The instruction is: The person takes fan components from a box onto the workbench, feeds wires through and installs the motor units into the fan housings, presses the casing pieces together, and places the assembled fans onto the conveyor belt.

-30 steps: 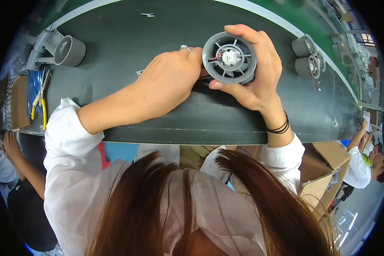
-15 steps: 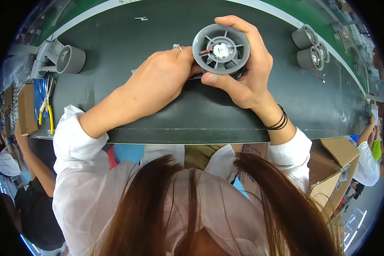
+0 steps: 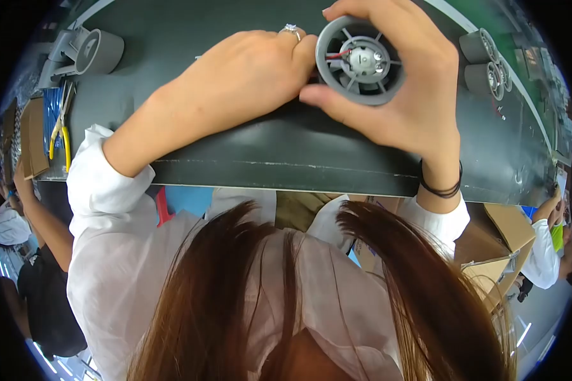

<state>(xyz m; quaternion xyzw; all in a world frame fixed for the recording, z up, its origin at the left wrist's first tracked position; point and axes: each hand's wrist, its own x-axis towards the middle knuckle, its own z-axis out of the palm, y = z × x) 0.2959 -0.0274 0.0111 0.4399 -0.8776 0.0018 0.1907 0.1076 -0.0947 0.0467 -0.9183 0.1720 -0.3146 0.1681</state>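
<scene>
My right hand point(image 3: 413, 82) is wrapped round a grey ducted fan point(image 3: 391, 82), thumb below and fingers over the top. The open end of its round housing faces me, showing spokes, a silvery motor in the hub and a red wire. My left hand point(image 3: 254, 73), with a ring on one finger, is closed against the fan's left side. Its fingertips are hidden behind the hand and the housing, so what they grip cannot be made out.
Several similar grey fans point(image 3: 478, 79) stand at the right of the dark table point(image 3: 235, 162). To the left are a grey housing with a bracket point(image 3: 102, 52), yellow-handled pliers point(image 3: 60, 133), blue wires point(image 3: 52, 114) and a cardboard box point(image 3: 34, 136). Other people are at both sides.
Both hands and the fan have shifted right and appear larger, nearer the camera. My right hand covers more of the housing's right side. The table items sit slightly higher in view.
</scene>
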